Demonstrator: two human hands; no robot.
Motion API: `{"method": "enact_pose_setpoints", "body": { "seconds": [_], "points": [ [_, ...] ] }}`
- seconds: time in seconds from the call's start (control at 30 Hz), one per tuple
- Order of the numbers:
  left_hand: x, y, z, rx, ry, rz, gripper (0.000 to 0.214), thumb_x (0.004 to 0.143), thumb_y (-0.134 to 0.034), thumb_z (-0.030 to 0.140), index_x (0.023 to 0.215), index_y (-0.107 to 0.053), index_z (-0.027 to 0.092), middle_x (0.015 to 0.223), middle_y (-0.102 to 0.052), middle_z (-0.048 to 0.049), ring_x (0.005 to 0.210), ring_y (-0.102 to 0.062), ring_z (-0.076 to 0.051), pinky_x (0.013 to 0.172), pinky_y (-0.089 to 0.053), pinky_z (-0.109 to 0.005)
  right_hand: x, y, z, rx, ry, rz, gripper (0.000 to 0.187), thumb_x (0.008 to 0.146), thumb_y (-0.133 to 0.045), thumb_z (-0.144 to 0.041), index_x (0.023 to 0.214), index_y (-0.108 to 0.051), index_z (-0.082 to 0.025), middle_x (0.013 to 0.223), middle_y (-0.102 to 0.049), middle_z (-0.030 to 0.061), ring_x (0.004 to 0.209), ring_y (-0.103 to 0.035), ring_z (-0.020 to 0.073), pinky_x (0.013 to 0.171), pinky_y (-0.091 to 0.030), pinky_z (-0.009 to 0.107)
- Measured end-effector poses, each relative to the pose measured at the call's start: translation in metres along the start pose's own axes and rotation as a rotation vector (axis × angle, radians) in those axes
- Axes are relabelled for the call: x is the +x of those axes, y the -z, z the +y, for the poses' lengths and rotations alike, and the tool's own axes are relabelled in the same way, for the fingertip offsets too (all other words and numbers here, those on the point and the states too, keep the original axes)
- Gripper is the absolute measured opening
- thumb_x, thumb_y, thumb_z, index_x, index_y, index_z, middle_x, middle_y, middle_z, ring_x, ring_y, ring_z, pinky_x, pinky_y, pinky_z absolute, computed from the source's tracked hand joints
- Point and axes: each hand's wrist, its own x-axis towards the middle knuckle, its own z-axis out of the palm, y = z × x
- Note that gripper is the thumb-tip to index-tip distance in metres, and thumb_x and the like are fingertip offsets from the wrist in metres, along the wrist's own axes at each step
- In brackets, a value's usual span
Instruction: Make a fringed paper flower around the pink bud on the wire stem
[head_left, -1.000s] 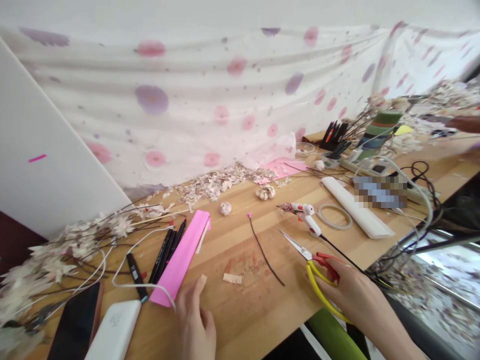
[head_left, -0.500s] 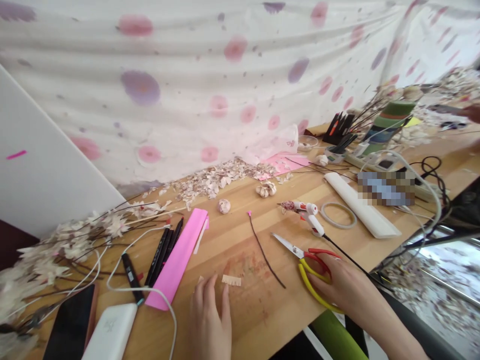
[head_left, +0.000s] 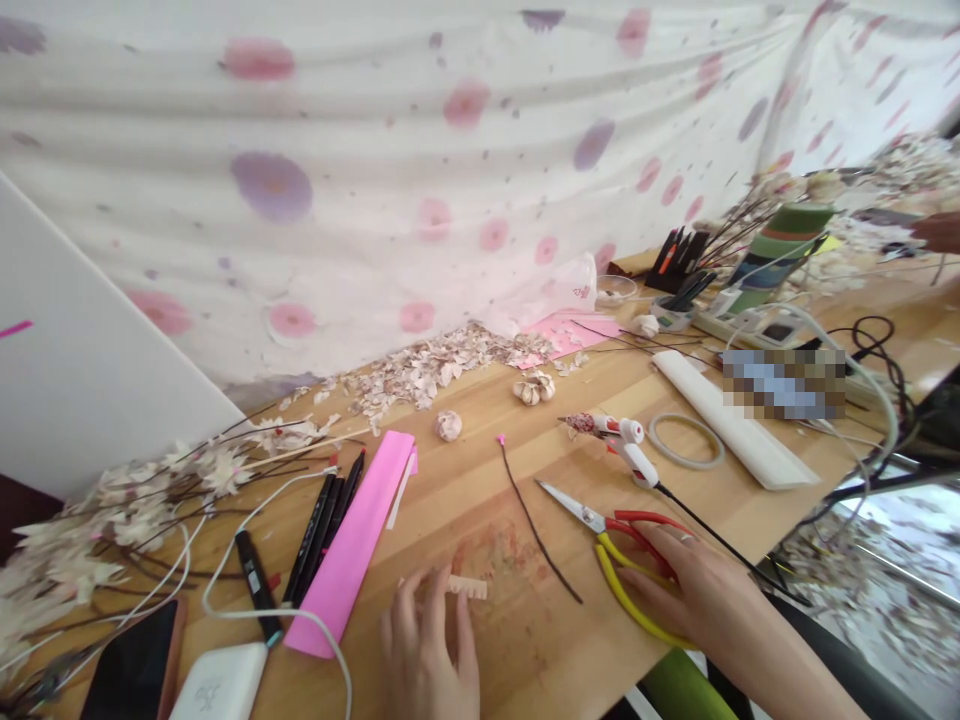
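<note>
We're working with our left hand (head_left: 427,645) low on the table, fingers half-spread and curving down, with the fingertips (head_left: 455,604) right at a small fringed paper strip (head_left: 466,587); we can't tell whether they're pinching it or only touching it. The strip is lying flat on a butcher-block wooden table (head_left: 420,520), over a patch of reddish staining, comb-like teeth cut along one edge. Our right hand (head_left: 697,590) is resting, fingers loosely curled, on the scissors (head_left: 600,535), which have steel blades and red and yellow looped handles; we can't tell whether any fingers are through the loops. Blades are pointing up-left, toward a thin dark wire stem (head_left: 536,530) with a pink tip, lying just beside them. Left of the strip, a long folded strip of bright pink paper (head_left: 349,545) is lying beside a row of black markers (head_left: 319,525). Farther back, a small glue gun (head_left: 622,445) is trailing a black cord, near a translucent coil (head_left: 686,442) and a smooth white foam bar (head_left: 731,420). Crumpled paper petals (head_left: 427,375) are heaping along the table's back edge, beneath a wrinkled dotted cloth (head_left: 270,190). Another person's hand (head_left: 941,232) is showing at the far right.
</note>
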Motion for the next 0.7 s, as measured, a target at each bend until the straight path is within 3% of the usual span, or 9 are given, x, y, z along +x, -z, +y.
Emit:
{"method": "enact_pose_setpoints", "body": {
  "seconds": [0.2,0.37,0.5,0.6,0.7],
  "points": [
    [0.004,-0.001,0.002,0.021,-0.028,0.018,0.026,0.097,-0.055,0.023,0.111,-0.077,0.025,0.115,-0.071,-0.0137,0.099,-0.067,-0.032,0.083,-0.055,-0.046,0.002,0.004,-0.011,0.035,0.003,0.012,0.033,0.088,-0.06,-0.033,0.115,-0.074,-0.019,0.086,-0.078,0.0105,0.074,-0.074,0.0287,0.067,-0.057,0.035],
    [0.002,-0.007,0.0,0.011,-0.078,0.019,0.024,0.095,-0.058,0.022,0.105,-0.079,0.026,0.113,-0.074,-0.0137,0.101,-0.067,-0.033,0.087,-0.054,-0.05,0.002,0.003,-0.008,0.107,0.007,0.022,0.037,0.09,-0.059,-0.033,0.122,-0.073,-0.022,0.115,-0.078,0.0128,0.093,-0.076,0.0311,0.079,-0.06,0.039],
    [0.001,-0.01,0.003,0.056,-0.105,-0.024,0.016,0.092,-0.066,0.032,0.098,-0.081,0.03,0.111,-0.076,-0.0109,0.1,-0.068,-0.033,0.088,-0.054,-0.051,0.002,0.008,-0.004,0.202,-0.026,0.033,0.033,0.101,-0.05,-0.045,0.116,-0.076,-0.032,0.113,-0.08,0.0052,0.099,-0.076,0.0302,0.086,-0.059,0.041],
    [0.001,-0.012,0.005,0.106,-0.134,-0.045,0.014,0.089,-0.069,0.032,0.095,-0.081,0.032,0.11,-0.078,-0.0094,0.1,-0.068,-0.034,0.09,-0.053,-0.054,0.014,0.012,0.007,0.195,-0.209,0.167,0.04,0.099,-0.051,-0.059,0.113,-0.074,-0.03,0.107,-0.08,0.0065,0.09,-0.076,0.0316,0.077,-0.059,0.041],
    [0.001,-0.012,0.003,0.13,-0.145,-0.062,0.017,0.088,-0.068,0.027,0.092,-0.082,0.034,0.11,-0.079,-0.0077,0.1,-0.069,-0.033,0.088,-0.053,-0.052,0.039,0.012,0.02,0.172,-0.279,0.321,0.063,0.089,-0.053,-0.069,0.121,-0.069,-0.017,0.107,-0.077,0.0161,0.09,-0.074,0.036,0.077,-0.058,0.046]
  ]
}}
